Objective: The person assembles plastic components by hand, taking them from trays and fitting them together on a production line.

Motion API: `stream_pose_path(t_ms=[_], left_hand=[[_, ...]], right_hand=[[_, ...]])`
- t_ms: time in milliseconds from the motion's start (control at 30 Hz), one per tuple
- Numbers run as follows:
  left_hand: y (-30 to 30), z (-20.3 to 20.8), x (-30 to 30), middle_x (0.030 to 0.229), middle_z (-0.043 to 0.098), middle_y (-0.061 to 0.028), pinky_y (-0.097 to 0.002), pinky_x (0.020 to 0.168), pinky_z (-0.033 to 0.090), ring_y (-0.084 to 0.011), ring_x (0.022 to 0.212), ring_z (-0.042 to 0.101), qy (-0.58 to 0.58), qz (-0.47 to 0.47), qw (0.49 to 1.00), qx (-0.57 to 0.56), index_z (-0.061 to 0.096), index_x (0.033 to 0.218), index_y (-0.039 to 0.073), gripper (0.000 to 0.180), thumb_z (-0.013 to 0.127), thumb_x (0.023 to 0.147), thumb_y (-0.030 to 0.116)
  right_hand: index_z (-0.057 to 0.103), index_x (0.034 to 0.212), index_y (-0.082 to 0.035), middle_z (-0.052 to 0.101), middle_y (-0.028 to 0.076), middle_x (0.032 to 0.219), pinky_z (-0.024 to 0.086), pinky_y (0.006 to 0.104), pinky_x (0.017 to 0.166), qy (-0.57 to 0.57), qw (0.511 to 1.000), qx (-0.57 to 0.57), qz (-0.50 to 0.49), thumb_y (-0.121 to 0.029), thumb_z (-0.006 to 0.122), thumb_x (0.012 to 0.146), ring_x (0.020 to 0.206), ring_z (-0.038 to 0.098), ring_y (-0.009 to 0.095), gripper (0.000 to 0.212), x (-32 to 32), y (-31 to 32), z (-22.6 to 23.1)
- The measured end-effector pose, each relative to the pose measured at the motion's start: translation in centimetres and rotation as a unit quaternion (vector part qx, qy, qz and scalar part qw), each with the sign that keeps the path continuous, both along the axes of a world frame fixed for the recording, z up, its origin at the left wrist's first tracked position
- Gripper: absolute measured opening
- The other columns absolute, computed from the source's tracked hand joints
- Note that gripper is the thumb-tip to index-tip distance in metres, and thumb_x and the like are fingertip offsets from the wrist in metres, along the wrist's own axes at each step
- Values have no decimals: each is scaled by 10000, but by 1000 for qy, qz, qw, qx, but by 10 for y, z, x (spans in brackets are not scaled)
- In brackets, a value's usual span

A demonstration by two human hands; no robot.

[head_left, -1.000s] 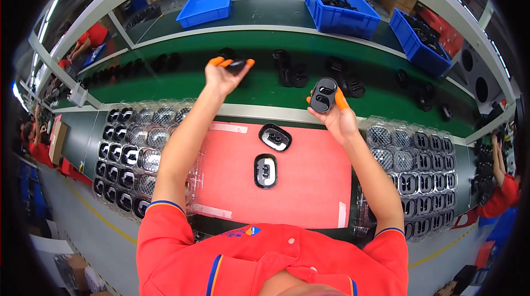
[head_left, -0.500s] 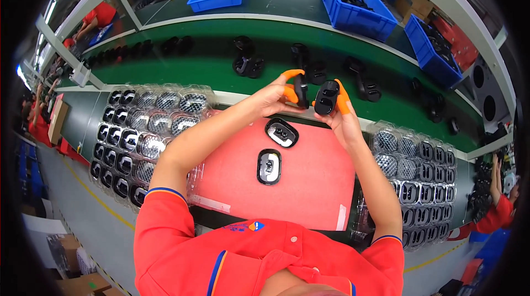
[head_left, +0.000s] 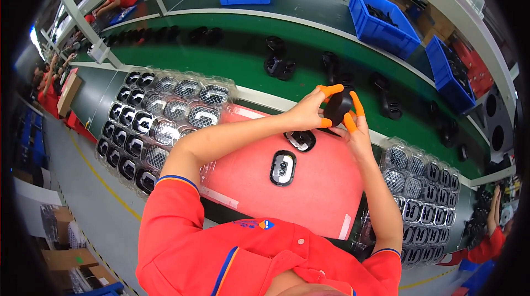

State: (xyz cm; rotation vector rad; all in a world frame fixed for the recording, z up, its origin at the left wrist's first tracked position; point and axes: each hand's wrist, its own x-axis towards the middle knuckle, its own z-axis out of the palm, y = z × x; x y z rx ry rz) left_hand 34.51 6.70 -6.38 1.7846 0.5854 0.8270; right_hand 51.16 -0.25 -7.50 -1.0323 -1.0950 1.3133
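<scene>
A black rounded oval plastic part [head_left: 337,109] is held up between my two hands, just above the far edge of the red mat. Orange finger covers sit on the fingertips. My left hand [head_left: 312,110] closes on its left side, fingers at the top and bottom. Along the right edge, my right hand [head_left: 356,129] grips the same part. Whether a second piece is behind it, I cannot tell. On the red mat [head_left: 326,185] lie two black oval shells with shiny centres: a nearer shell [head_left: 283,168] and a farther shell [head_left: 300,140], partly covered by my left arm.
Clear trays of oval parts flank the mat, a left tray [head_left: 160,114] and a right tray [head_left: 422,199]. Beyond runs a green conveyor belt [head_left: 232,53] with scattered black parts [head_left: 279,65]. Blue bins [head_left: 381,23] stand on the shelf behind. Other people work at both sides.
Half a second ago each hand held a separate black part. The hands have since come together, with one black oval showing between them. The view has turned and shifted.
</scene>
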Motion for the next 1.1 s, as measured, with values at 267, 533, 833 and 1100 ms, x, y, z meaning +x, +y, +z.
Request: stream_pose_path(t_ms=[267, 533, 833, 1100], left_hand=[[-4, 6, 2, 1239, 457, -111, -370, 914, 484, -240, 1132, 491, -26, 36, 999, 29, 369, 1348, 64, 754, 707, 676, 18], [31, 4, -9, 1121, 569, -98, -341, 797, 521, -185, 995, 585, -203, -4, 935, -291, 462, 1230, 77, 466, 438, 764, 77], [180, 33, -133, 991, 576, -101, -513, 812, 463, -255, 911, 584, -202, 405, 864, -222, 527, 1083, 78, 300, 486, 809, 193], [237, -18, -288, 1005, 571, -107, -523, 656, 507, -304, 832, 604, 1, 544, 827, -143, 511, 1106, 78, 249, 474, 879, 175]], right_hand=[[209, 1435, -195, 448, 120, 1279, 510, 377, 876, 0, 999, 51, -13, -89, 426, 950, 1132, 497, 196, 542, -2, -1, 4], [322, 1363, -86, 539, 118, 1193, 556, 370, 763, 59, 993, 78, -67, -199, 441, 961, 967, 611, 213, 435, 9, 7, 0], [418, 1299, -40, 597, 131, 1120, 534, 280, 695, 8, 995, 27, -99, -160, 450, 951, 962, 619, 195, 370, 21, 10, 0], [519, 1198, -3, 619, 113, 1086, 516, 249, 667, -36, 997, -6, -67, -112, 453, 942, 939, 630, 183, 286, 11, 13, -3]])
